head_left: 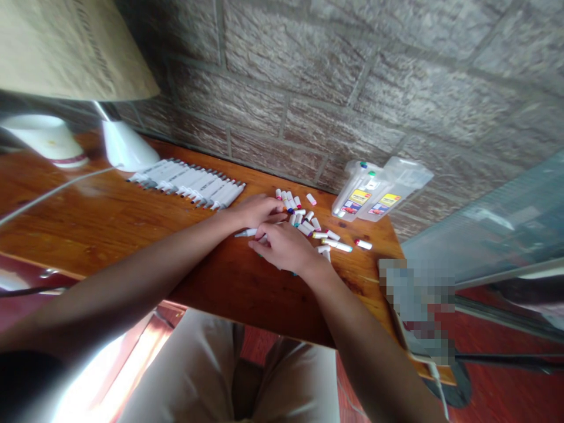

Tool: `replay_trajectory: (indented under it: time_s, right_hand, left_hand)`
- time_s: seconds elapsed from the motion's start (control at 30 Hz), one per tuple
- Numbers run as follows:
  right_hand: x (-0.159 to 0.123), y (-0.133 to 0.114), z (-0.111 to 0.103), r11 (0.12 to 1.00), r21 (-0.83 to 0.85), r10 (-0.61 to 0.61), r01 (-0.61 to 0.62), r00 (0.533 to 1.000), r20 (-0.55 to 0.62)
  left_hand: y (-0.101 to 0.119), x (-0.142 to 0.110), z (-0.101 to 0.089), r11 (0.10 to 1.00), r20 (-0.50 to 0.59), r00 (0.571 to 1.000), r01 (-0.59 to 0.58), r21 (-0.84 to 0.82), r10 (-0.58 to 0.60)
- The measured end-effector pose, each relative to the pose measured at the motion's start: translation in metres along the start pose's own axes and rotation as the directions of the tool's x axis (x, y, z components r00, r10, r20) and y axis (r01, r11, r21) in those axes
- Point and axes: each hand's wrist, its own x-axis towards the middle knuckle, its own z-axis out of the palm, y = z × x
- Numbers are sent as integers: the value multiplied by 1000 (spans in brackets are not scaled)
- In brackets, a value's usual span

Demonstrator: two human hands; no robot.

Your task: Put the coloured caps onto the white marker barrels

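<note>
My left hand reaches over the left edge of a loose group of marker caps, its fingers bent and partly hidden. Just below it, my right hand has its thumb and fingers closed around the end of a grey-white marker, whose other end points left. The caps are white with coloured ends in pink, red, purple, yellow and blue. Some lie partly under the right hand. Further left, a row of white uncapped markers lies side by side.
Clear plastic cases with yellow labels stand at the back right of the wooden desk. A lamp and a paper cup are at the left, with a white cable. A stone wall rises behind.
</note>
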Motion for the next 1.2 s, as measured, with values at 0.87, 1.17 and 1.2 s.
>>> replay_trajectory:
  time_s: [0.87,1.17,1.2]
  right_hand:
    - [0,1,0,1000,-6,-24,24,1000,-7]
    - [0,1,-1,999,-37,-15,15,1000,3]
    - [0,0,-1,999,-38,-14,14,1000,6]
  left_hand:
    - [5,0,-3,1000,10,1000,12,24,-12]
    - [3,1,-1,999,16,1000,25,21,-25]
    - [3,1,-2,1000,19,1000,18,15,-18]
